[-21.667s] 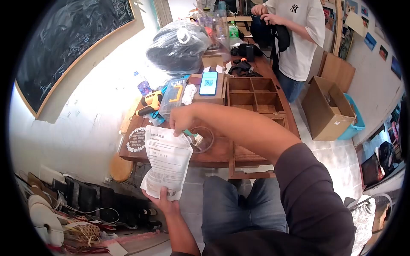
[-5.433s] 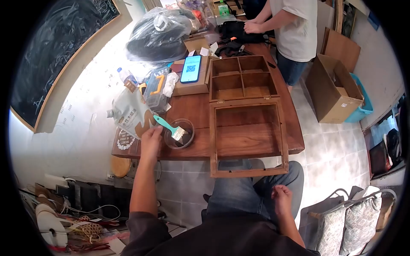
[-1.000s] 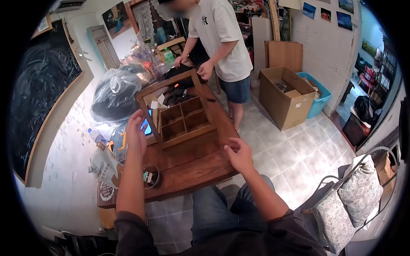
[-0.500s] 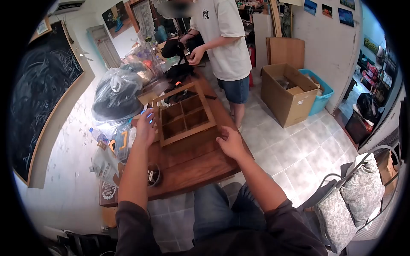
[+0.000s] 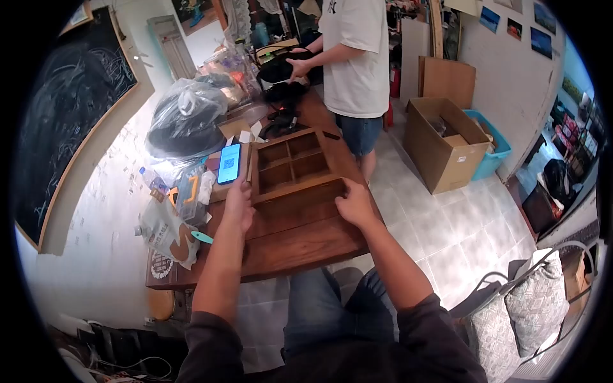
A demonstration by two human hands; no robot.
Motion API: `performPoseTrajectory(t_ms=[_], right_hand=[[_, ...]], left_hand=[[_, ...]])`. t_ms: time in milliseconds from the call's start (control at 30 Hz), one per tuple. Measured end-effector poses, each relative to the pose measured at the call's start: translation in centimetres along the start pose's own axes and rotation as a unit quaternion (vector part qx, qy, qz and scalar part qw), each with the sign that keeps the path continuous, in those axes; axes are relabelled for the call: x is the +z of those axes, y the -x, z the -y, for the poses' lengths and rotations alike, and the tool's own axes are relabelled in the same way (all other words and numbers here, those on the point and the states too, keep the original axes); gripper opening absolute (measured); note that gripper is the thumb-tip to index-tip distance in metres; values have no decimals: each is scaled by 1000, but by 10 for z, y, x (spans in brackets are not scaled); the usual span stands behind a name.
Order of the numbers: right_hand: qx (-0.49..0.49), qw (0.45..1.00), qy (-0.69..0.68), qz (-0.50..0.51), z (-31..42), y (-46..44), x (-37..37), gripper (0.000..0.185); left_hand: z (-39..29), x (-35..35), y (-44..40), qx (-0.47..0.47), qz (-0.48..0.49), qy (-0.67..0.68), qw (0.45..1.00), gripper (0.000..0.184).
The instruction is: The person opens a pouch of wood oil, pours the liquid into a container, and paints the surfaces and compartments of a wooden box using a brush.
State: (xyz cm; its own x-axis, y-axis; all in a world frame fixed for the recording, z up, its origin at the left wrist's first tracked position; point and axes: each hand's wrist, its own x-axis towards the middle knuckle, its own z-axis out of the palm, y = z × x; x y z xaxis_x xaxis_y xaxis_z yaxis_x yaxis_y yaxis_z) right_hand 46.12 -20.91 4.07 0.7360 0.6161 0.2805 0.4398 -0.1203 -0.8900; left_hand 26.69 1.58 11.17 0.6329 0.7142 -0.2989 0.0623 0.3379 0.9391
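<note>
A person's left hand [image 5: 239, 203] and right hand [image 5: 355, 203] flank the near corners of a compartmented wooden box [image 5: 292, 168] on a desk [image 5: 303, 246], though whether either grips it cannot be told.

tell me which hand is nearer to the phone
Left. The left hand is just below the phone in view; the right hand is farther off, at the near right corner of the wooden box.

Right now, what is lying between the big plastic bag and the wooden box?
In the head view, a phone on a small cardboard box beside the wooden box.
</note>
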Motion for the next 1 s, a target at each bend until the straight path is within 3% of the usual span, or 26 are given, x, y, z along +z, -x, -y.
performPoseTrajectory(t_ms=[100, 167, 367, 533, 667, 733, 833, 900, 967, 1000], right_hand=[[32, 999, 28, -1, 1, 10, -21, 57], [-12, 977, -209, -42, -22, 25, -28, 56], [18, 976, -202, -78, -9, 105, -67, 54], [-2, 983, -152, -103, -16, 150, -72, 63], [0, 979, -169, -113, -28, 171, -63, 64], [30, 984, -72, -158, -37, 173, -59, 67], [40, 965, -43, -254, -34, 182, -52, 60], [119, 944, -45, -304, -52, 209, -39, 49], [137, 967, -73, -204, -62, 249, -14, 41], [97, 982, -89, -136, -51, 262, 7, 39]], left_hand=[[2, 20, 35, 29, 26, 33, 999, 95], [14, 27, 59, 69, 103, 69, 990, 86], [56, 49, 136, 100, 109, 97, 984, 68], [79, 41, 160, 64, 114, 101, 986, 65], [89, 31, 159, 86, 132, 122, 980, 60], [89, 21, 158, 102, 135, 150, 974, 56], [80, -19, 168, 160, 85, 50, 982, 40], [74, -66, 166, 336, -109, -9, 935, 23], [71, -118, 154, 316, -260, 44, 912, 17], [68, -133, 148, 315, -265, 41, 910, 17]])
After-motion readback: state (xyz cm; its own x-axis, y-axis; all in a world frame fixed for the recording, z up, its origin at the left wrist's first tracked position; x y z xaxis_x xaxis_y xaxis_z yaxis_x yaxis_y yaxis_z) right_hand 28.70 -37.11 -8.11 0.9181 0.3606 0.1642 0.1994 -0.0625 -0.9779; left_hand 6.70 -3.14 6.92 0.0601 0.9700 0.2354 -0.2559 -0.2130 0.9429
